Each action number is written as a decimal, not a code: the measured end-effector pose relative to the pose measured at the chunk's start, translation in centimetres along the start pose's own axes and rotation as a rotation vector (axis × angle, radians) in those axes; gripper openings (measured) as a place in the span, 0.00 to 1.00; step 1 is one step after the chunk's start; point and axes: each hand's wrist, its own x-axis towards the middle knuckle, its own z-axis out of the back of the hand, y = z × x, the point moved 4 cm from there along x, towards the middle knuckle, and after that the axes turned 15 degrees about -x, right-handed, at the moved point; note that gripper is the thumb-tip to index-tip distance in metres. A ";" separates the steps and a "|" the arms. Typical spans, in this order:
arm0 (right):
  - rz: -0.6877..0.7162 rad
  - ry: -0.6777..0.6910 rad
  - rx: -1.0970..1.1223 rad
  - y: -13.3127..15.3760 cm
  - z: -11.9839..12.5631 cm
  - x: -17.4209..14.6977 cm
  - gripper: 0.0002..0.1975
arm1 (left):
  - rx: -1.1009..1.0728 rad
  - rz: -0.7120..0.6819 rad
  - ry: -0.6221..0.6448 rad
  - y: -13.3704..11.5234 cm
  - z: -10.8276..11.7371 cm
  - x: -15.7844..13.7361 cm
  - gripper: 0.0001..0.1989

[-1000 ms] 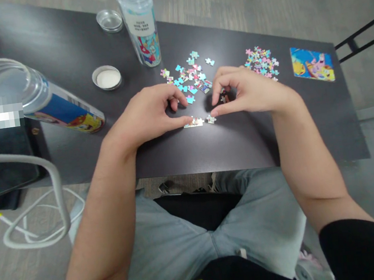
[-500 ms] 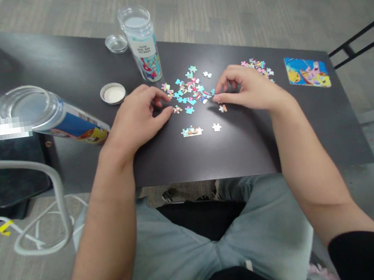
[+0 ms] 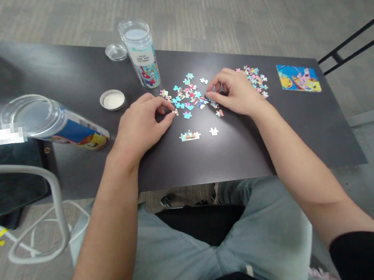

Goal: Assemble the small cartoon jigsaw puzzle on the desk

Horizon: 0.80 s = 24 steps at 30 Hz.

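Observation:
My left hand [image 3: 145, 124] rests on the dark table at the left of a loose heap of jigsaw puzzle pieces [image 3: 185, 99]. Its thumb and index fingertip close on a small puzzle piece [image 3: 175, 112] at the heap's edge. From the right, my right hand [image 3: 234, 92] reaches to the heap, thumb and index tip pinched together; whatever lies between them is too small to make out. Nearer to me lies a joined strip of pieces [image 3: 189, 136], with a single pale piece [image 3: 214, 131] apart on its right.
Behind my right hand lies a second heap of pieces [image 3: 257, 80], then a cartoon picture card [image 3: 299, 78]. A clear jar [image 3: 143, 56] and a larger jar [image 3: 68, 128] stand left, near two round lids [image 3: 113, 100]. A tablet [image 3: 17, 174] and white cable [image 3: 57, 198] are far left.
The view has shifted a little. My left fingertips have come onto the piece at the heap's left edge. My right hand stays at the heap's right side, fingers still pinched.

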 end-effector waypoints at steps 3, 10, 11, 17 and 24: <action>-0.004 0.031 -0.004 1.4 -0.5 -0.1 0.10 | -0.019 -0.012 0.002 0.0 0.1 0.0 0.08; -0.064 -0.037 0.014 1.2 -1.0 -0.1 0.13 | -0.038 -0.026 0.025 0.2 0.1 0.2 0.09; -0.068 -0.044 0.013 1.0 -1.1 -0.1 0.14 | -0.039 -0.035 0.022 0.2 0.1 0.2 0.09; -0.088 -0.089 0.007 -0.2 -1.5 0.0 0.18 | -0.024 -0.037 -0.051 0.5 0.4 0.2 0.15; -0.071 -0.074 -0.014 0.2 -1.7 0.0 0.19 | 0.201 -0.136 0.018 -1.0 -1.7 -0.1 0.27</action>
